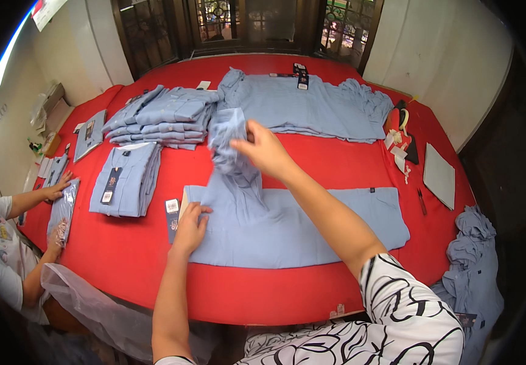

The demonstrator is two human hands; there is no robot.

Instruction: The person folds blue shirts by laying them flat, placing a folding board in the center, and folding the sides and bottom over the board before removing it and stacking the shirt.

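A light blue garment (312, 231) lies spread lengthwise in front of me on the red cloth. My right hand (266, 152) pinches a bunched part of it, probably a sleeve (229, 131), and holds it raised above the table, slightly blurred. My left hand (193, 228) lies with fingers spread on the garment's left end. Beside those fingers a dark hang tag (172, 216) sticks out, along with a strip of pale board (184, 201), mostly covered by the fabric.
Folded blue shirts (126, 182) and a taller stack (162, 115) stand left; unfolded garments (312, 103) lie behind. Scissors (422, 201) and a grey board (439, 176) are right. More garments (473, 261) hang at the right edge. A co-worker's hands (59, 188) press a bagged shirt (63, 213).
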